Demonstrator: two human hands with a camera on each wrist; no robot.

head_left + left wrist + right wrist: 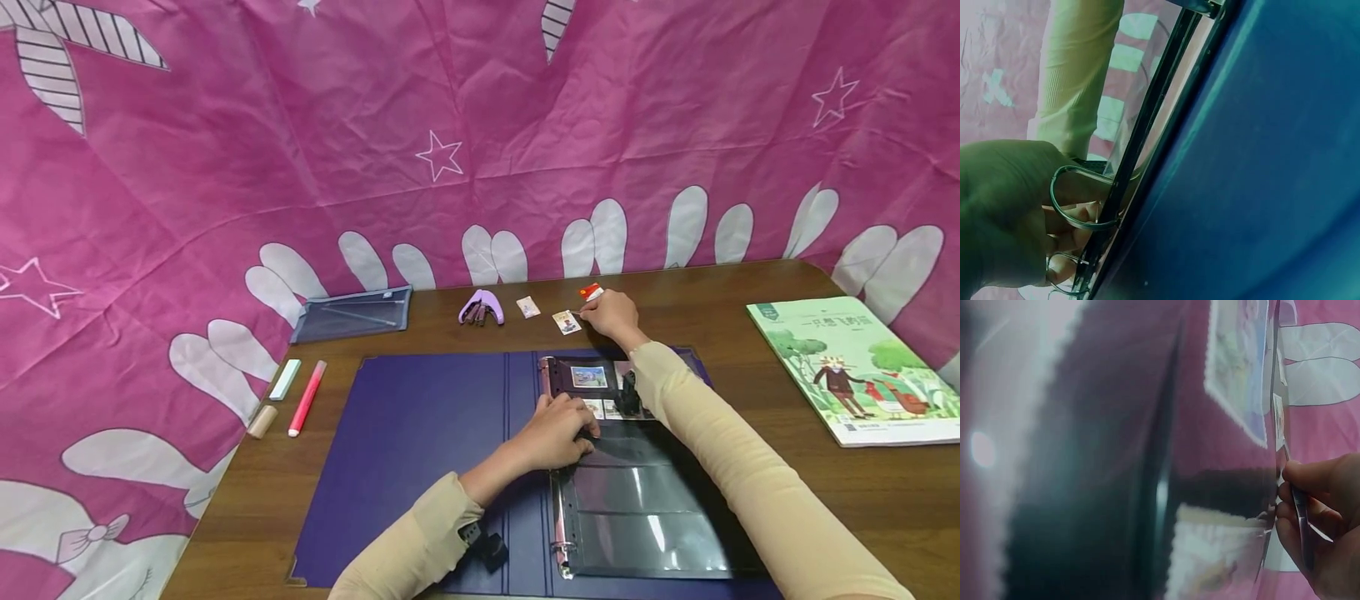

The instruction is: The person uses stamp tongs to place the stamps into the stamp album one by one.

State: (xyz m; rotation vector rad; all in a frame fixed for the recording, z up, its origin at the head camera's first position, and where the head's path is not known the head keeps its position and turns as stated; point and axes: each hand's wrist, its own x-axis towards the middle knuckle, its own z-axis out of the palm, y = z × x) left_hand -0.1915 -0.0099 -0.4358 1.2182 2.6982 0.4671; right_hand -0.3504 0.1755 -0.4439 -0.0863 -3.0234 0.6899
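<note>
An open purple stamp album [431, 467] lies on the table, its black pocket page [637, 492] on the right side. Stamps [588, 377] sit in the page's upper pockets. My left hand [555, 432] rests on the page by the metal rings [1082, 197], fingers loosely bent, thumb apart from the index finger. Beyond the album, my right hand [613, 315] pinches metal tweezers [1299, 509]. Their tip is at a loose stamp [567, 322]; whether it grips the stamp cannot be told. A second loose stamp [528, 307] and a red-and-white piece [591, 291] lie close by.
A purple hair-clip-like object [482, 307] and a clear zip pouch [351, 315] lie at the back. To the left are a red marker [307, 398], a pale green-and-white block [285, 380] and a tan cylinder [262, 422]. A green picture book [862, 367] lies right.
</note>
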